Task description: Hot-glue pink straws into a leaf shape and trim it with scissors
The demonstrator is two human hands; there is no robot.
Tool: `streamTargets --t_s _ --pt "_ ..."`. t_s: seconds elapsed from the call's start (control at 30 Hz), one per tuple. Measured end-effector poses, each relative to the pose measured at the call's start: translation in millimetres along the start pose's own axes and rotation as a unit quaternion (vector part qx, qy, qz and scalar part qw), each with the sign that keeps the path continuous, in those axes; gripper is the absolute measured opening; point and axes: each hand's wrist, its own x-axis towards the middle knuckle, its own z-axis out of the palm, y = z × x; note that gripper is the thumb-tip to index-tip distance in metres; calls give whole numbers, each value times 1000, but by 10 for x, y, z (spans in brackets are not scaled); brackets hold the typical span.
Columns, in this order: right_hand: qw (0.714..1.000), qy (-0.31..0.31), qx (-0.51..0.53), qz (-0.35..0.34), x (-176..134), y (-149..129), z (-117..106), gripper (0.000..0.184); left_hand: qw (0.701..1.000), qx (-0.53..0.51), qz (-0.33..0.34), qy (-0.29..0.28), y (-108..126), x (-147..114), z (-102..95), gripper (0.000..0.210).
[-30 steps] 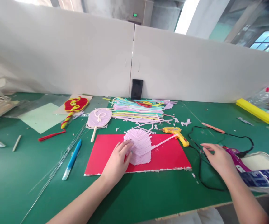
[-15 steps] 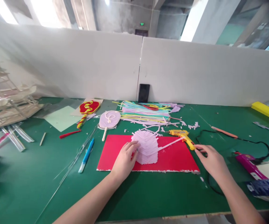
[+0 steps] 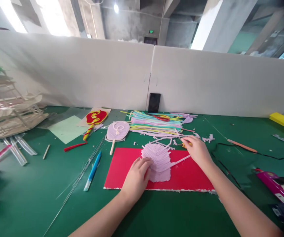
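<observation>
left hand (image 3: 137, 176) still on lilac panel (image 3: 158, 158), fingers loosely bent, right hand (image 3: 197, 151) moved forward over glue gun (image 3: 184, 145), fingers bent, grip unclear

The left hand (image 3: 135, 177) lay palm down, fingers (image 3: 145, 160) loosely bent, its forearm (image 3: 109, 210) slanting back behind them. Farther out and right of those fingers, the right hand (image 3: 199, 152) curled its own inward, bare arm (image 3: 240, 200) trailing behind.
</observation>
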Motion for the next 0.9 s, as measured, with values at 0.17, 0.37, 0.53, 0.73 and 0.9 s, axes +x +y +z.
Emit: streamTargets --t_s 0.17,0.37,0.53,0.73,0.9 --pt "999 -8 -32 -27 630 -102 314 27 998 30 43 -22 53 9 64 28" --pt "994 -72 -83 -24 1234 -250 648 21 997 33 55 -35 55 6 63 32" --pt "985 -135 -110 -10 1410 -341 804 31 996 35 65 -42 60 -12 46 39" --pt "972 -210 -96 52 1576 -310 864 31 997 12 69 -38 94 -10 31 35" --pt "978 -175 -61 101 1642 -279 849 32 998 13 45 -44 96 -4 20 31"
